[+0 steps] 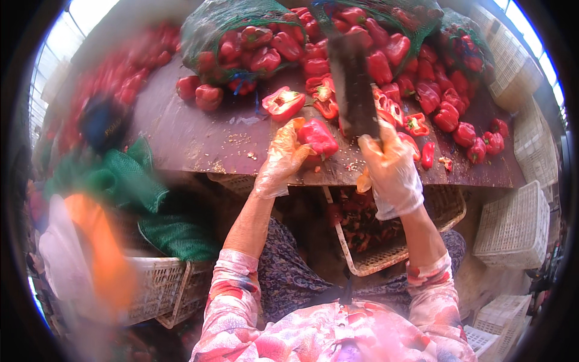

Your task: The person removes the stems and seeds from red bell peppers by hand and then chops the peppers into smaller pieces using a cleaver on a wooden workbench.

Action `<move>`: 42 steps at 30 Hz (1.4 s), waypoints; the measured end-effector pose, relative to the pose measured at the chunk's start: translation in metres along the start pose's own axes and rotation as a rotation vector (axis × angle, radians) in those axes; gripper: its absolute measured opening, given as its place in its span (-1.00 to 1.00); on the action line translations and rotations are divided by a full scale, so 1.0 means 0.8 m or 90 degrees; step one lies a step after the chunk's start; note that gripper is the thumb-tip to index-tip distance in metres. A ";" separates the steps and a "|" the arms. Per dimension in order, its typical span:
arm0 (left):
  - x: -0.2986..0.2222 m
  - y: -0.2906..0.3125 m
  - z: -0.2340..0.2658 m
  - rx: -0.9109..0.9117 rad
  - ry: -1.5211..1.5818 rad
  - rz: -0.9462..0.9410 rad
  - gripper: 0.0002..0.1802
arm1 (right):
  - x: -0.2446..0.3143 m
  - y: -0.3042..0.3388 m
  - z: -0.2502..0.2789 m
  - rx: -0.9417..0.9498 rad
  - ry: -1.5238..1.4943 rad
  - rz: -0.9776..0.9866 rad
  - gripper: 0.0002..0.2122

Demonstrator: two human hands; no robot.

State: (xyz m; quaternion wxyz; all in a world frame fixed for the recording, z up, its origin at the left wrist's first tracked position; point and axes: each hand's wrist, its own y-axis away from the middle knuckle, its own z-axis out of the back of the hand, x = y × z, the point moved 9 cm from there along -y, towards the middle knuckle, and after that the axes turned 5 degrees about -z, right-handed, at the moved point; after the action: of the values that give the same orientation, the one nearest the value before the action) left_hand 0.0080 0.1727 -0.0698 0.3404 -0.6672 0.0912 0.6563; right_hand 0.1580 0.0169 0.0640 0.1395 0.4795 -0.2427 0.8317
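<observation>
My left hand [278, 158], in a clear plastic glove stained orange, is closed around a whole red bell pepper [319, 140] at the table's near side. In my right hand [391, 166], gloved the same way, is a cleaver [354, 84]; its broad dark blade points up and away, just right of the pepper. Its handle is hidden in my fingers. Beyond my left hand lies a halved bell pepper [283, 104], pale inside facing up. Cut pepper pieces [416, 124] are scattered right of the blade, and loose seeds dot the tabletop [199, 136].
Green mesh bags [208, 30] full of red peppers stand along the table's far side. Below its near edge, a crate [362, 265] holds pepper scraps. White crates [512, 226] stand at the right, another crate [154, 283] at the left. A co-worker's blurred orange sleeve [99, 241] shows at left.
</observation>
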 end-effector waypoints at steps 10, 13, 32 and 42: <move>-0.018 0.004 -0.004 -0.006 0.109 0.061 -0.69 | -0.115 -0.025 -0.129 0.401 0.278 -0.078 -0.64; 0.008 -0.030 0.001 -0.051 -0.020 0.023 -0.69 | -0.159 -0.078 -0.122 0.239 0.215 -0.129 -0.71; 0.066 -0.162 0.374 -0.301 -0.655 0.085 0.26 | -0.126 -0.044 -0.073 0.274 0.435 -0.121 -0.84; 0.001 -0.075 0.297 -0.265 0.077 0.041 0.18 | -0.130 -0.002 -0.058 0.268 0.293 -0.030 -0.77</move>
State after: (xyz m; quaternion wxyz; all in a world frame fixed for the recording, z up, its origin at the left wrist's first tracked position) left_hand -0.1510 0.3542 -0.0287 0.1679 -0.7581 -0.0050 0.6301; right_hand 0.1768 0.0432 -0.0450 0.1075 0.3022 -0.0160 0.9470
